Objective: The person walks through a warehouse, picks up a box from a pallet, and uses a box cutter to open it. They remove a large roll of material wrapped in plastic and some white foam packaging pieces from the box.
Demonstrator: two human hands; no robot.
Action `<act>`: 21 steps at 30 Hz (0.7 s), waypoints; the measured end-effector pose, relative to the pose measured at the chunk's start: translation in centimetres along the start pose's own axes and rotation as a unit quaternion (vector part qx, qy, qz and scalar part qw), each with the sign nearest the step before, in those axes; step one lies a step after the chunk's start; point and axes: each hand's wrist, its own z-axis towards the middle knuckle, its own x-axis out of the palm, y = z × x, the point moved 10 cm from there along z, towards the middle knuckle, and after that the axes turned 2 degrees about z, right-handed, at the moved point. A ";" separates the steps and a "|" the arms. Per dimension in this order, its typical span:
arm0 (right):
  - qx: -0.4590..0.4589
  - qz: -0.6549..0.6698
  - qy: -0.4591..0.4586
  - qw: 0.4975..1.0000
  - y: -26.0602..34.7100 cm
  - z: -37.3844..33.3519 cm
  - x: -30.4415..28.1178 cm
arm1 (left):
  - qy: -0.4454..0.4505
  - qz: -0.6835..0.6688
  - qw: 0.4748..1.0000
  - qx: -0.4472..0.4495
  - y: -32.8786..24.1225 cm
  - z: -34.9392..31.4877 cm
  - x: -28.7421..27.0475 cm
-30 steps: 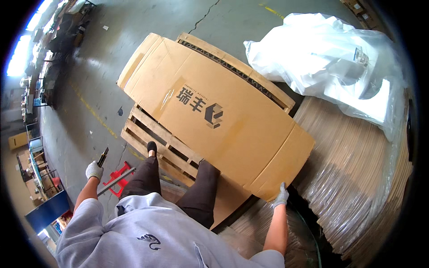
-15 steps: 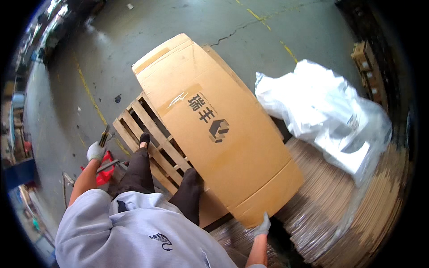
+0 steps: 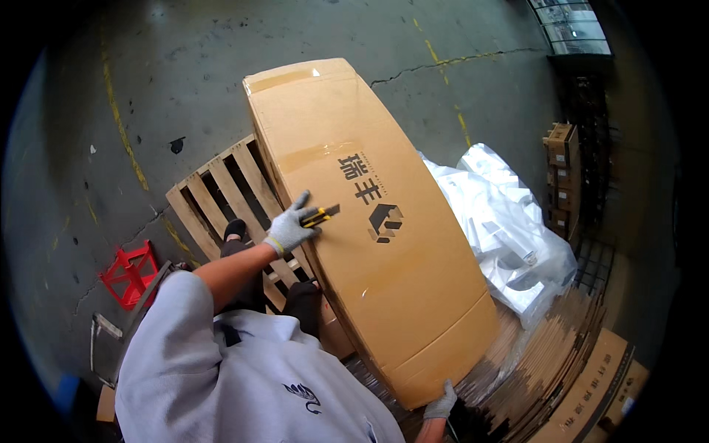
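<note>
The gloved left hand [image 3: 290,229], out at the person's side a moment ago, now rests on the long brown cardboard box [image 3: 362,214], its fingers closed around a yellow-and-black utility knife [image 3: 319,216] at the box's left edge. The gloved right hand [image 3: 442,404] grips the box's near corner. The box lies sealed across a pale wooden pallet [image 3: 214,196], contents hidden. Crumpled white plastic sheeting [image 3: 502,221] lies just beside it.
</note>
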 end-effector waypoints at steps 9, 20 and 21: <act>-0.251 -0.131 0.009 0.959 18.3 -11.4 17.2 | -0.053 -0.028 0.997 -0.044 -2.8 3.6 -7.2; -0.324 -0.177 -0.021 0.929 28.1 -16.9 27.4 | -0.142 -0.169 0.972 -0.081 -1.4 10.1 -13.4; -0.351 -0.183 -0.019 0.918 29.1 -17.5 28.7 | -0.148 -0.181 0.968 -0.087 -0.5 11.2 -14.1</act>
